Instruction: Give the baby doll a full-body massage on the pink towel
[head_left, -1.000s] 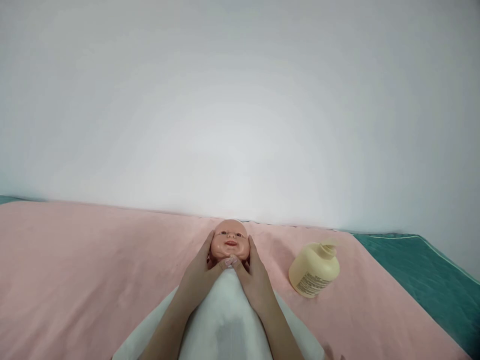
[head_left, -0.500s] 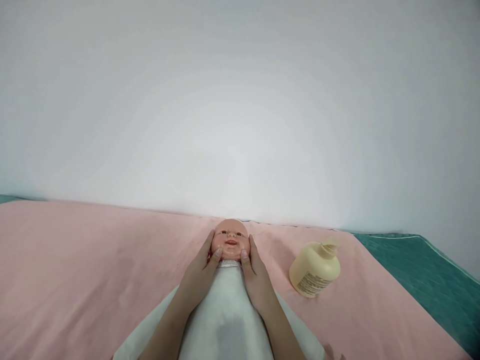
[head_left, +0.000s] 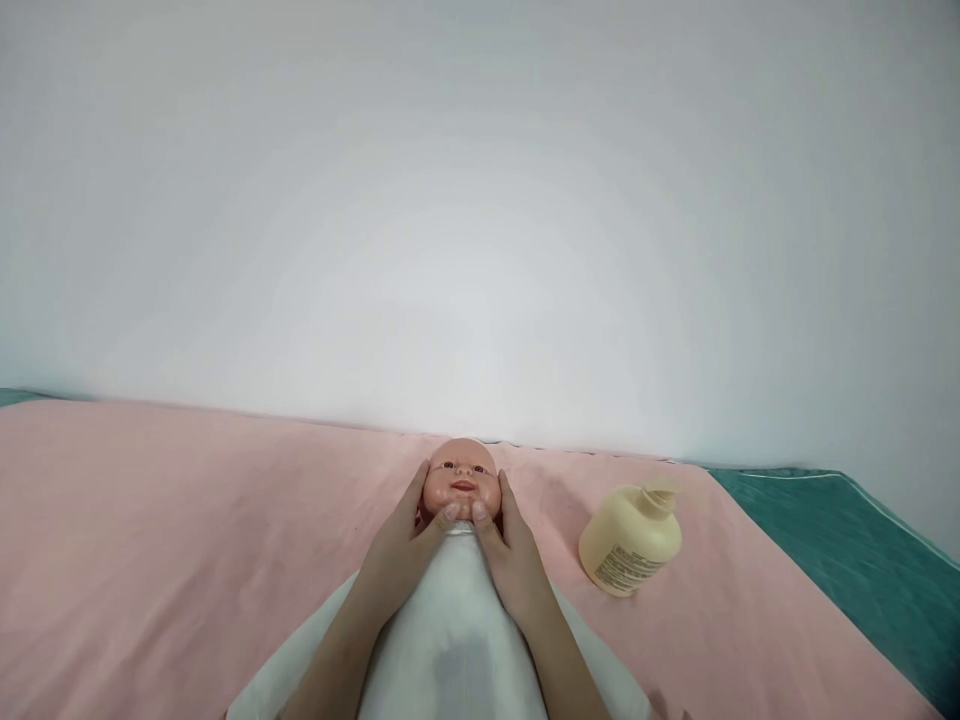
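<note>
A baby doll (head_left: 463,455) lies on its back, its head at the far end and its body in a white garment (head_left: 457,590). My left hand (head_left: 401,550) cups the left side of the doll's head, fingers along the cheek and ear and thumb at the chin. On the opposite side my right hand (head_left: 517,555) mirrors it, its thumb also resting on the chin. The two thumb tips are close together with a small gap. Most of the doll's neck is hidden by the thumbs and collar.
To the right of the doll, a pale yellow pump bottle (head_left: 630,540) with a printed label stands tilted in view. Underneath is a pink sheet (head_left: 225,540); a green quilted cover (head_left: 847,550) shows at the right. Behind rises a plain white wall (head_left: 480,200).
Both thumbs have slid inward from the doll's lower cheeks to its chin, closer to each other. The fingers stay at the sides of the head. The bottle has not moved.
</note>
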